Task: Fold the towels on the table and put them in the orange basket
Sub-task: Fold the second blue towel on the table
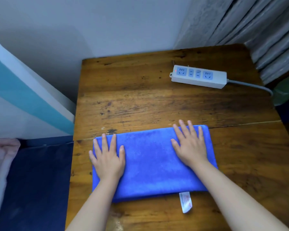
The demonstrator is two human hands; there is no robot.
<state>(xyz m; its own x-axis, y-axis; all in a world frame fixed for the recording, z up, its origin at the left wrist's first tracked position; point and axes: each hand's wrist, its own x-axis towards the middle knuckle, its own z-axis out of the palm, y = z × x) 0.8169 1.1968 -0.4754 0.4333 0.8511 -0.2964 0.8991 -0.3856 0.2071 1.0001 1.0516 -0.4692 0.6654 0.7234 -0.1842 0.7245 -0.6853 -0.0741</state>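
Note:
A blue towel lies folded into a wide rectangle on the near part of the wooden table. Its white care label sticks out from the front edge. My left hand lies flat on the towel's left end, fingers spread. My right hand presses flat on the right end, fingers spread too. Neither hand grips the cloth. No orange basket is in view.
A white power strip lies at the table's far right, its grey cord running off the right edge. Grey curtains hang behind on the right. A dark blue surface with pale pink cloth is at the left.

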